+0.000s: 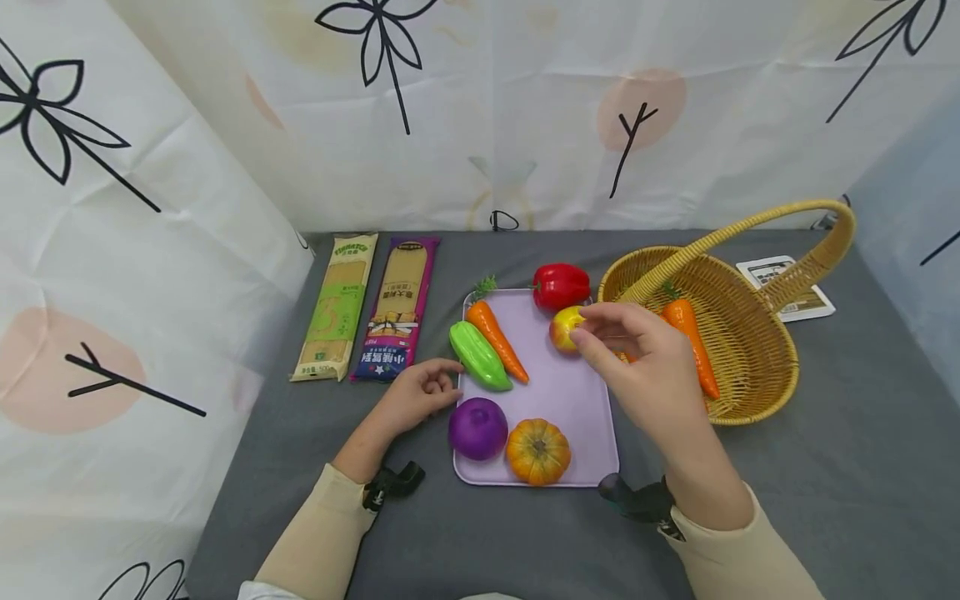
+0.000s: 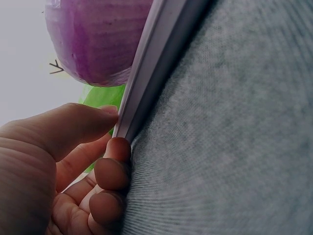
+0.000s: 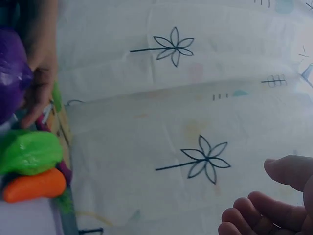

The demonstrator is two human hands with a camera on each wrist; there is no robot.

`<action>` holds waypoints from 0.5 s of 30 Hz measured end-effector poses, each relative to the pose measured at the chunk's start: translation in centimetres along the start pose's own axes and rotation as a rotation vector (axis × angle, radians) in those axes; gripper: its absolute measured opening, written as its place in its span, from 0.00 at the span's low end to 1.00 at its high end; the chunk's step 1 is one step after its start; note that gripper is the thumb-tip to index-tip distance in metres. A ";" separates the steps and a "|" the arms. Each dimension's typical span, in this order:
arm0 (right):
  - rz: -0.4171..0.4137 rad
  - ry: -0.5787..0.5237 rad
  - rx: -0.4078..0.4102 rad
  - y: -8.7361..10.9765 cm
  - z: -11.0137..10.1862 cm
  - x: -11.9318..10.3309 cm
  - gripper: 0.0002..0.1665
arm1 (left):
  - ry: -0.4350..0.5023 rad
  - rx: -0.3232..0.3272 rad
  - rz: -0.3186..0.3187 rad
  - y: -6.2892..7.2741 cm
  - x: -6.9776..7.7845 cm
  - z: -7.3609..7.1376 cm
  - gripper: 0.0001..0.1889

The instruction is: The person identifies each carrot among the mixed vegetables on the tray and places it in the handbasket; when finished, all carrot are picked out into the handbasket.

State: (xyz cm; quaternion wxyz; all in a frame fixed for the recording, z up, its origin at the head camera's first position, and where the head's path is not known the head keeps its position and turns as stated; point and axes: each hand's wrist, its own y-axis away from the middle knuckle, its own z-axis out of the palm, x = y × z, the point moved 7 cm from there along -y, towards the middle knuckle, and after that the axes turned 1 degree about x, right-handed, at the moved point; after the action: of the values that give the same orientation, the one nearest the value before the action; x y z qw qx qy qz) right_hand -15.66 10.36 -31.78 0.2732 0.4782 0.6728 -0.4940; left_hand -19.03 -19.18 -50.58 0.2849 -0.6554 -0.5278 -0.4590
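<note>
My left hand (image 1: 429,390) is at the left edge of the lilac tray (image 1: 592,454); its thumb and curled fingers pinch the rim in the left wrist view. Beside it lie a green ribbed vegetable (image 1: 480,356) and a purple onion (image 1: 478,428). My right hand (image 1: 648,375) hovers between the tray and the wicker basket (image 1: 787,367), thumb and fingers apart with nothing between them in the right wrist view. In the head view its fingertips overlap a yellow-red fruit (image 1: 565,330). A carrot (image 1: 495,337), a red bell pepper (image 1: 561,287) and a small pumpkin (image 1: 537,452) are also at the tray.
Inside the basket is another carrot (image 1: 692,346); the handle arches up to the right. Two noodle packs, one green (image 1: 335,308) and one purple (image 1: 396,308), lie left of the tray. A white-edged flat pack (image 1: 806,304) lies behind the basket. Patterned cloth surrounds the grey table.
</note>
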 end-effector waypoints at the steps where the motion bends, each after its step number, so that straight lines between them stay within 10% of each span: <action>1: 0.010 -0.020 -0.021 -0.1 0.7 0.5 0.14 | 0.000 -0.001 0.003 0.0 0.0 0.0 0.18; 15: 0.217 0.078 -0.382 -0.5 9.7 8.4 0.18 | 0.018 -0.013 -0.003 0.0 0.2 0.0 0.18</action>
State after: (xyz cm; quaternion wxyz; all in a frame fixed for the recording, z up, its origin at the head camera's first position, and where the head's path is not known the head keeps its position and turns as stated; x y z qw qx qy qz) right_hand -20.46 4.51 -42.18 0.3840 0.5061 0.7089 -0.3064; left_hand -19.00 -19.06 -50.40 0.2845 -0.6524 -0.5231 -0.4688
